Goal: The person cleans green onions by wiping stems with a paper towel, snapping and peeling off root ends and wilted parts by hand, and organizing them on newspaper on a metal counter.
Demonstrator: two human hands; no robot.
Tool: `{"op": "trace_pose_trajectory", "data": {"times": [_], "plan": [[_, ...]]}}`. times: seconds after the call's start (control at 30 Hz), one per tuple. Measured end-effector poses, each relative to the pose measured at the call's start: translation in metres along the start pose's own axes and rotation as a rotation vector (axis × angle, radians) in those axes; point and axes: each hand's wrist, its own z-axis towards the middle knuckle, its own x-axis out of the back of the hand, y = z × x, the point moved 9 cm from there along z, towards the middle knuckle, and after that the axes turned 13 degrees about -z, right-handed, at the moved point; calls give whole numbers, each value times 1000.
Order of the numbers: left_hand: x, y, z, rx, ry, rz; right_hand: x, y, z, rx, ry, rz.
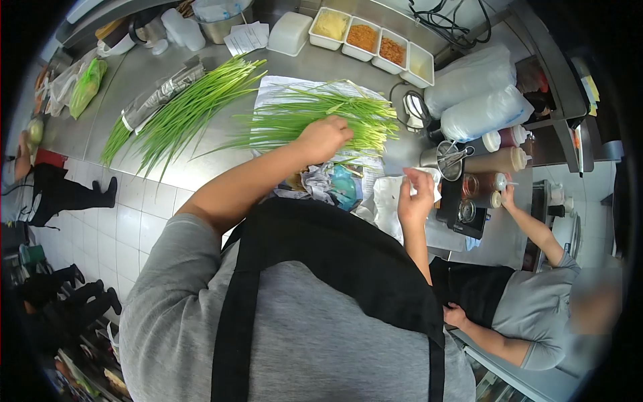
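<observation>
Head view: a bunch of long green stalks (315, 108) lies across white paper (273, 84) on a steel desk (82, 134). The person's left hand (326, 139) curls over it; whether it grips any stalks cannot be told. The right hand (416, 196), half-curled, is raised beside crumpled white wrapping (388, 192) (whether it holds anything is unclear). Another bunch (191, 104) lies leftward.
</observation>
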Motion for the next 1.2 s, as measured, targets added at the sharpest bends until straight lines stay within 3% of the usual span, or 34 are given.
{"op": "trace_pose_trajectory", "data": {"times": [0.1,0.23,0.47,0.57,0.67,0.77,0.9,1.1,1.2], "plan": [[7,-7,1,69,73,-9,2,32,-25,-79,-156,-76],[13,-13,2,95,97,13,-7,15,-59,116,-302,-47],[9,-8,3,100,104,86,-21,41,-84,129,-94,-170],[9,6,-2,-26,145,142,-25,46,-87,140,-78,-213],[6,20,-9,-13,-58,73,-2,40,-78,83,121,-46],[8,7,-4,189,-140,-26,10,74,-69,-236,130,-49],[15,-6,10,97,49,76,26,83,-52,-119,171,-448],[11,-10,14,137,95,110,26,85,-40,-227,126,-596],[13,-8,16,146,92,94,32,67,-38,-87,199,-527]]}}
